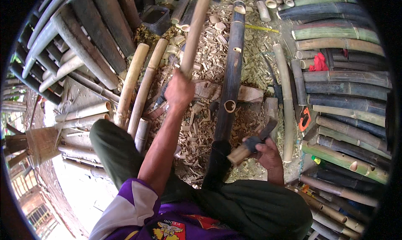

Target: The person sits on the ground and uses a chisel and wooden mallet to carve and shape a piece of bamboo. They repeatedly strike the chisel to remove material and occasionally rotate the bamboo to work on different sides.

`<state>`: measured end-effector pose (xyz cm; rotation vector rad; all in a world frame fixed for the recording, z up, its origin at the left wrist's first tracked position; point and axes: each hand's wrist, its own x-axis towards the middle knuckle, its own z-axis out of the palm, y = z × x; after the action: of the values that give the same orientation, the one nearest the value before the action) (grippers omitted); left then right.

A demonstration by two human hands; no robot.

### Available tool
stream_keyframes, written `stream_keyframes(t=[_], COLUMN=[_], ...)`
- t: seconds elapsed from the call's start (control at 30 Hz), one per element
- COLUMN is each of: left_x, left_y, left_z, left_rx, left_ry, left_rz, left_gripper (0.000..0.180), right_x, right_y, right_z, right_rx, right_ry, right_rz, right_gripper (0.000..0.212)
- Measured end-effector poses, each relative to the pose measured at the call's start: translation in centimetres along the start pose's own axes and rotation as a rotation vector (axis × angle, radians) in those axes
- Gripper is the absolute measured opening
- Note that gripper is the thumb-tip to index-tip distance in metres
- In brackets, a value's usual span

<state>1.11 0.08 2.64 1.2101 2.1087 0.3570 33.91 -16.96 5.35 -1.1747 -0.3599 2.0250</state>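
My left hand (180, 89) is closed round the lower end of a pale, thick wooden stick (196, 34), which points up and away from me. In my right hand (269, 156), by my right knee, is a chisel-like tool; its wooden handle (240, 154) points left and its dark flat blade (268, 129) up to the right. Between my hands a dark bamboo pole (232, 76) runs away from me, with several cut holes along its top. The nearest hole (229, 106) is the widest. Dark cloth (218, 156) covers the pole's near end.
A wooden block (251, 94) lies crosswise at the pole, amid wood chips (197, 127). Pale bamboo lengths (133, 83) lie left, another pole (284, 101) right. Stacked bamboo (347, 76) lines the right side, near an orange-handled tool (304, 119). A dark tub (155, 18) stands far left.
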Motion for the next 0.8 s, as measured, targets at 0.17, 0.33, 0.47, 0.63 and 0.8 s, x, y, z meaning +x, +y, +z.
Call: stream_keyframes(t=[0.17, 0.33, 0.47, 0.63, 0.8], left_x=[-6.2, -16.0, -14.9, -10.1, -7.2], left_y=[-3.2, -4.1, -0.8, 7.8, 7.8], left_z=[0.5, -0.5, -2.3, -5.7, -5.1], left_rx=[0.289, 0.247, 0.585, 0.919, 0.847], left_ry=[0.063, -0.658, -0.529, -0.607, -0.712], left_rz=[0.312, 0.376, 0.403, 0.61, 0.602], left_gripper=[0.089, 0.07, 0.048, 0.017, 0.01], right_x=[3.0, 5.4, 9.8, 11.2, 11.9], right_y=[2.9, 4.4, 5.5, 5.4, 3.7], right_z=[4.3, 6.6, 3.1, 6.1, 5.2], right_rx=[0.052, 0.145, 0.256, 0.727, 0.61], right_ry=[-0.146, -0.154, -0.204, -0.21, -0.167], right_rz=[0.133, 0.236, 0.3, 0.294, 0.349], right_gripper=[0.061, 0.055, 0.028, 0.035, 0.032])
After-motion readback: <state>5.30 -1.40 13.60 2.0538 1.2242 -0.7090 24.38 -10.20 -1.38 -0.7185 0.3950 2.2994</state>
